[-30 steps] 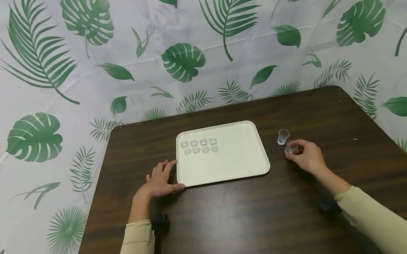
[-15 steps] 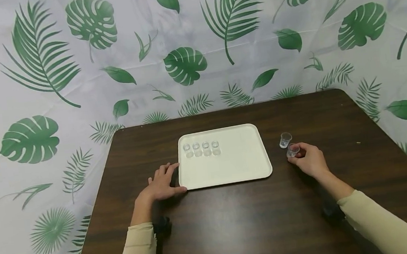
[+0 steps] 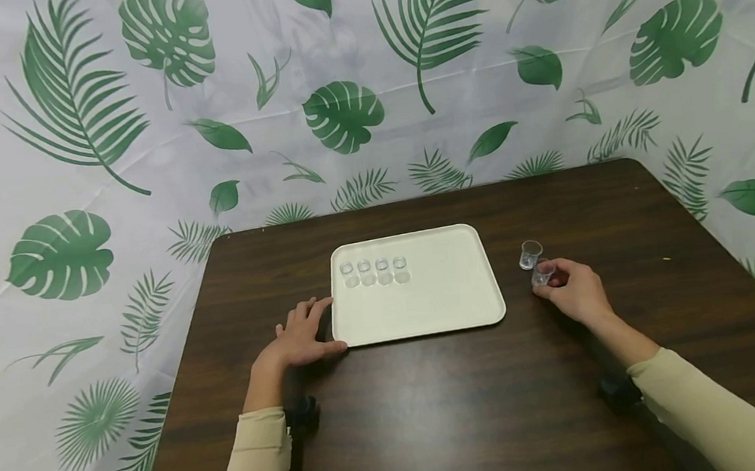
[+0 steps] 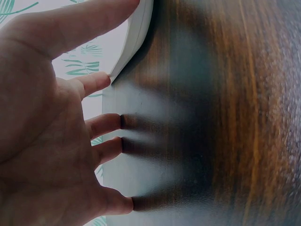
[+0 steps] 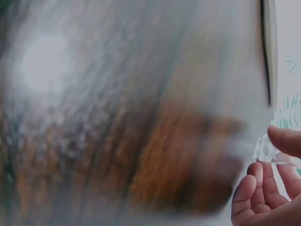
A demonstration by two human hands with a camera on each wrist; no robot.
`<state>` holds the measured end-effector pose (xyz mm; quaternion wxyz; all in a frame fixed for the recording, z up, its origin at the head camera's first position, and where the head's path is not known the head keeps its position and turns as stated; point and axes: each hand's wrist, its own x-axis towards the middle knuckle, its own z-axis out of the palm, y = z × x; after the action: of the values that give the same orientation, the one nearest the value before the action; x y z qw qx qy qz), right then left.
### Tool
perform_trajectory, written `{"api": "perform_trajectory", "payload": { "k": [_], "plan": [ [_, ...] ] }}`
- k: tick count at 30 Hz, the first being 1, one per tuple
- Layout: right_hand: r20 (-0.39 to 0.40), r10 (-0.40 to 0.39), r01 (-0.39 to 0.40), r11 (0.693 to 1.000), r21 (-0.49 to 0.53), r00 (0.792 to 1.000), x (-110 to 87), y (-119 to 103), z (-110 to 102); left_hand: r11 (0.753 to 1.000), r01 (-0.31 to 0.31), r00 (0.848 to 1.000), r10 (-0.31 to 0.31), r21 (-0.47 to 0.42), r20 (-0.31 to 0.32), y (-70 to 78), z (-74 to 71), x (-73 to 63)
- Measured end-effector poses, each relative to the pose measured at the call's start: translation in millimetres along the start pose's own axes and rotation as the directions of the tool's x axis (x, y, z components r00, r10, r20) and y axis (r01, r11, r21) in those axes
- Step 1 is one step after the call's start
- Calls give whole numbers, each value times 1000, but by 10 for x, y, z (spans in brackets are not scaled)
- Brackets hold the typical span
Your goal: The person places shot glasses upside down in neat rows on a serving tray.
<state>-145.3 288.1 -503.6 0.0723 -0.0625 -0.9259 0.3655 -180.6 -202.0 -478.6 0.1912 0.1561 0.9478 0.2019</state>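
In the head view, my right hand (image 3: 576,292) pinches a small clear cup (image 3: 542,273) between thumb and fingers, right of the tray. A second clear cup (image 3: 530,255) stands just behind it on the table. The right wrist view shows part of the held cup (image 5: 265,149) by the thumb. My left hand (image 3: 302,337) rests at the left edge of a cream tray (image 3: 426,314), fingers spread; thumb and index finger touch its rim. In the left wrist view, the other fingertips (image 4: 113,123) rest on the table. Several clear cups (image 3: 382,271) stand in a row at the tray's back left.
The dark wood table (image 3: 402,415) has rounded far corners. A white curtain (image 3: 260,148) with green leaf prints hangs behind it and along the sides. A tiny yellowish speck (image 3: 666,258) lies on the table at the right.
The head view shifts slightly. Both hands, the tray and the cups keep nearly the same places, and the right hand still holds the cup.
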Motion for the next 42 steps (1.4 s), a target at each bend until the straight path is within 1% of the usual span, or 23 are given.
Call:
{"api": "perform_trajectory", "payload": {
  "k": [2,5,9,12,15,22,27,31,34,37,42],
  "plan": [
    [-1,-24,24,1000,19,1000,-9,-20,-6,1000,-7,1000,7,4,-5,0,-5,4],
    [2,-90,89,994,59,996,-15,-62,-11,1000,-8,1000,8,8,-4,-1,-8,7],
    [4,-181,179,975,130,983,-2,-136,2,1000,-10,1000,10,8,-3,3,-10,3],
    [0,-220,217,962,168,975,24,-204,27,1000,-9,1000,9,8,-3,3,-12,-3],
    [0,-237,233,955,181,971,60,-273,54,1000,-8,1000,8,6,-2,3,-21,-9],
    [37,-248,238,956,172,968,141,-449,108,1000,-12,1000,12,9,0,26,-39,-16],
    [6,-250,245,953,179,968,219,-593,173,1000,-10,1000,10,6,4,36,-34,-8],
    [-7,-221,219,959,179,975,294,-714,219,1000,-8,1000,8,6,6,36,-41,4],
    [-9,-207,206,964,171,978,348,-783,259,1000,-10,1000,10,11,8,30,-45,16],
    [-9,-210,209,965,159,978,392,-836,319,1000,-13,1000,12,16,6,31,-49,29],
    [10,-209,205,967,150,978,425,-908,455,1000,-11,1000,11,20,11,36,-58,44]
  ]
}}
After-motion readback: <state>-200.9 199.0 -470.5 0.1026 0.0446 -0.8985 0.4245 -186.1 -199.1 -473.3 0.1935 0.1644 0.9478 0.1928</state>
